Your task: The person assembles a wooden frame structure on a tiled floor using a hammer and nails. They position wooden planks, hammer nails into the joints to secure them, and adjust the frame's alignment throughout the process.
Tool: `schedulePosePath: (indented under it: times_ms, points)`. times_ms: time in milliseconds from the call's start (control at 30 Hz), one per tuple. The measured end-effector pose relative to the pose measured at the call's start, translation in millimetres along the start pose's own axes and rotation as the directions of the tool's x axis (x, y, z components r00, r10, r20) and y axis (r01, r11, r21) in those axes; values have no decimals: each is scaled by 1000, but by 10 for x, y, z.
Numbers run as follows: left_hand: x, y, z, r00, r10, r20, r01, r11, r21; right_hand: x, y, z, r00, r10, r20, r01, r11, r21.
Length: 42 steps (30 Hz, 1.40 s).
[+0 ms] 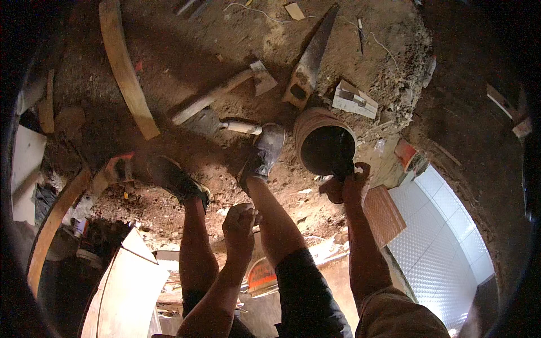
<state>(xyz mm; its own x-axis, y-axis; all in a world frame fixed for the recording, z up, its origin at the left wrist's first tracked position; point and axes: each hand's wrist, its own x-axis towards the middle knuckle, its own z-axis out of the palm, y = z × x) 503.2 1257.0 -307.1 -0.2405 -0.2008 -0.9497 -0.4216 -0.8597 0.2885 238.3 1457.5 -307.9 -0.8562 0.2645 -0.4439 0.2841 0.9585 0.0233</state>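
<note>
My left hand is closed in front of my right shin, with its fingertips pressed together. Whatever they may hold is too small to make out. At the lower right rim of a round bucket, my right hand has its fingers curled in. A dark shape by those fingers blends into the shadow, so its kind is unclear. The bucket leans with its mouth toward me, and its inside looks dark. Left of it, beyond my shoes, lie a trowel with a pale handle and a hatchet-like tool with a wooden handle.
A handsaw lies on the dirt beyond the bucket, beside a pale block. A long board is at the left. On the right are a reddish-brown tile and a shiny silver sheet. Pale panels stand nearer.
</note>
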Motion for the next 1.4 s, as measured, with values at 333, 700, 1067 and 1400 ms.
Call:
schedulePosePath:
  times_ms: [333, 700, 1067, 1400]
  points:
    - [-6, -53, 206, 999, -29, 27, 28, 998, 52, -143, -358, -35, 543, -566, 620, 535, 803, 264]
    - [12, -217, 316, 992, -116, 48, 113, 992, 53, 1206, 236, 1574, 968, -28, 248, 144, 874, -464]
    - [-51, -199, 384, 984, -154, 92, 152, 988, 29, 1366, 262, 1867, 967, -52, 249, 174, 850, -497]
    - [17, -366, 384, 985, -168, 48, 167, 986, 10, 1192, 235, 1692, 959, -152, 240, 245, 868, -431]
